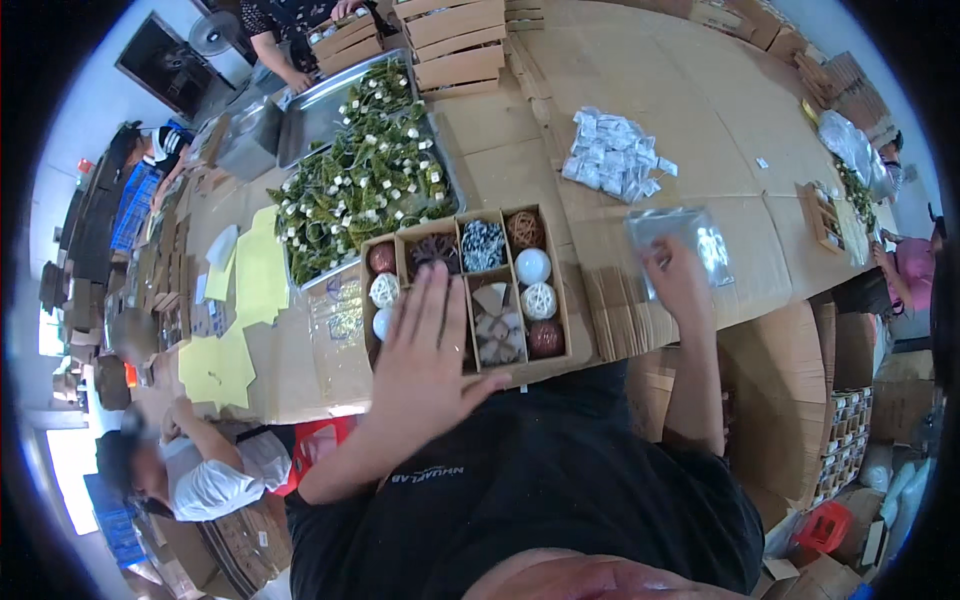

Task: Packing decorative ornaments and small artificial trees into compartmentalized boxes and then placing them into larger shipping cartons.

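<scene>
My left hand (430,335) lies flat with its fingers spread over a divided cardboard box (562,290) at the table's front edge. Its compartments hold a woven brown ball (525,230), a white ball (533,266), a white wicker ball (538,300), a dark red ball (546,338), blue-and-white pieces (484,245), and pale wood-like pieces (497,335). The hand hides part of the left and middle compartments. To the right, my right hand (682,278) is closed, its fingers and thumb pinching at a stack of clear plastic sheets (710,245).
Behind the box, a metal tray (318,110) holds green sprigs with white tips (370,180). Small white packets (615,150) lie in a pile at the far right. Yellow paper (220,365) lies at left; stacked boxes (455,45) stand at the back. Co-workers are around the table.
</scene>
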{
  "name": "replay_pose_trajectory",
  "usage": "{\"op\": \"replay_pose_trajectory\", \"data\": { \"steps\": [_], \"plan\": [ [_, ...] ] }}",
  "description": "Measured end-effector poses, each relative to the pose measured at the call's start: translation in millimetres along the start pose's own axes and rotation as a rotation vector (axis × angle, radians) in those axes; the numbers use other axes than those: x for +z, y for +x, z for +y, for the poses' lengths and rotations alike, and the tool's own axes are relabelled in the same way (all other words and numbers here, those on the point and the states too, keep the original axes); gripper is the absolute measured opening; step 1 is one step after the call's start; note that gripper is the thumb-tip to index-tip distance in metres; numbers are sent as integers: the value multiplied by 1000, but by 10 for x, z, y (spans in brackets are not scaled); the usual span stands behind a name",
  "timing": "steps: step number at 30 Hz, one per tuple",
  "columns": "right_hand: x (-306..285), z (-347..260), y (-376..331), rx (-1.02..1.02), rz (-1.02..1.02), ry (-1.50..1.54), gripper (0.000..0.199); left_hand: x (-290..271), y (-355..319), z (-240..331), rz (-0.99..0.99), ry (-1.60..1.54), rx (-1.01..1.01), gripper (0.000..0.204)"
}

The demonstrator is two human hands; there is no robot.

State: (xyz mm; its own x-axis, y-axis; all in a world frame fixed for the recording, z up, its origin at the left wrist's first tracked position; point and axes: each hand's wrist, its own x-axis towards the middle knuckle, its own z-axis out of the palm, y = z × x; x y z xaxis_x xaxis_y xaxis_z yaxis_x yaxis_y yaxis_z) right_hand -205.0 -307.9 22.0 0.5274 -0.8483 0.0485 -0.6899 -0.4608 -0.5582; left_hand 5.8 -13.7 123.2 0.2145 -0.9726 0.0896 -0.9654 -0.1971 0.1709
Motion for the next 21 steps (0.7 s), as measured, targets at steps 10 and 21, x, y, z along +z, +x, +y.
{"op": "replay_pose_trajectory", "data": {
  "steps": [10,21],
  "plan": [
    [405,672,225,160,-27,0,31,33,42,-29,-151,7,47,108],
    [406,1187,449,228,-438,423,27,-252,-216,-430,271,-686,-126,78]
  ]
}}
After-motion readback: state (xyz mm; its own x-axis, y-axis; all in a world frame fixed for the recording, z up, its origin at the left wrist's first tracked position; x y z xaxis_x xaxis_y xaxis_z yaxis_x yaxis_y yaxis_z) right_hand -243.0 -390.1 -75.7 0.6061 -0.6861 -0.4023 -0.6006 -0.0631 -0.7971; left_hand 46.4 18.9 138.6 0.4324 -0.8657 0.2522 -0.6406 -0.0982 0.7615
